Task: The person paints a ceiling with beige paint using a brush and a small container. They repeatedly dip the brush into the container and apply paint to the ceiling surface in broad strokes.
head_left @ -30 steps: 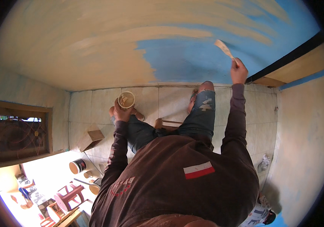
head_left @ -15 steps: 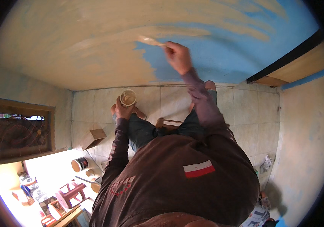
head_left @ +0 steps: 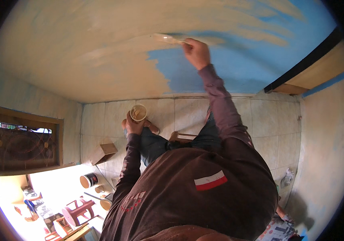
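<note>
My right hand (head_left: 196, 53) is closed round the handle of a paintbrush (head_left: 167, 38), which points left and lies against the wall (head_left: 99, 60). Tan paint covers the wall's left and middle. A ragged edge divides it from a bright blue patch (head_left: 196, 72) below and right of the brush, and tan streaks run across the blue at upper right. Lower down, my left hand (head_left: 134, 126) grips a small round tub (head_left: 138, 113) from its near side. Pale tan paint shows inside the tub, whose mouth faces up.
Beneath me is a low wooden stool (head_left: 182, 137) on the tiled floor (head_left: 162, 110). To the left are a wooden box (head_left: 103, 154) and a paint bucket (head_left: 88, 180). A black-edged ledge (head_left: 300, 64) juts out at right. Another person (head_left: 278, 227) is at lower right, behind me.
My right hand and the brush have moved up and slightly right along the wall. The left hand still holds the tub. The whole view has shifted a little.
</note>
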`<state>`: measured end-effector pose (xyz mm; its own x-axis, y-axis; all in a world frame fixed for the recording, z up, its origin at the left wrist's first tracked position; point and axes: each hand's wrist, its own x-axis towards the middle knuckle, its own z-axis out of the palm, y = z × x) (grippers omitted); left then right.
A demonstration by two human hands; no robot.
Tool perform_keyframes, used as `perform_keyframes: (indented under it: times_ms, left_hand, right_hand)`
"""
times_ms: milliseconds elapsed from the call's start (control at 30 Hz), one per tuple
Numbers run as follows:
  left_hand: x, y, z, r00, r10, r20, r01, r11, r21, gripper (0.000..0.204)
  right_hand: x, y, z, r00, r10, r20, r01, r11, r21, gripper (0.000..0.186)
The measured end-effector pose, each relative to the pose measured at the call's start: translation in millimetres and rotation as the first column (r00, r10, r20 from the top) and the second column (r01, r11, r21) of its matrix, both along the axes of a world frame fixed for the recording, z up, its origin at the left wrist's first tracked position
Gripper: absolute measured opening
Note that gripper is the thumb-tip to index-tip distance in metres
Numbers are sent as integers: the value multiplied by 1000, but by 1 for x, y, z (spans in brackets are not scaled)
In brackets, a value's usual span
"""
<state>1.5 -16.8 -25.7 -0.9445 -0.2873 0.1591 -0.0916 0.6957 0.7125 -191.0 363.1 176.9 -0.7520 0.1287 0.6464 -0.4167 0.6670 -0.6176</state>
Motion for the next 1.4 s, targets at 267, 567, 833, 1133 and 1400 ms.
perform_keyframes:
  times_ms: [267, 567, 833, 1133, 1400]
  left_hand:
    - [-3, 10, 15, 997, -75, 10, 74, 997, 26, 93]
    - [-2, 7, 8, 994, -96, -45, 100, 990, 100, 93]
    - [-1, 10, 12, 995, -88, -55, 93, 992, 89, 91]
    - [-5, 15, 21, 992, -119, -31, 122, 984, 130, 92]
    - [-4, -1, -5, 991, -103, -86, 119, 970, 214, 91]
  right_hand:
    - [80, 186, 15, 936, -333, 113, 333, 943, 19, 25]
    - [140, 190, 15, 795, -605, 37, 605, 796, 12, 19]
    - [106, 171, -39, 531, -827, -185, 822, 556, -122, 23]
    - [74, 29, -13, 756, -647, -101, 647, 762, -32, 26]
    - [99, -59, 3, 959, -275, -63, 272, 961, -52, 29]
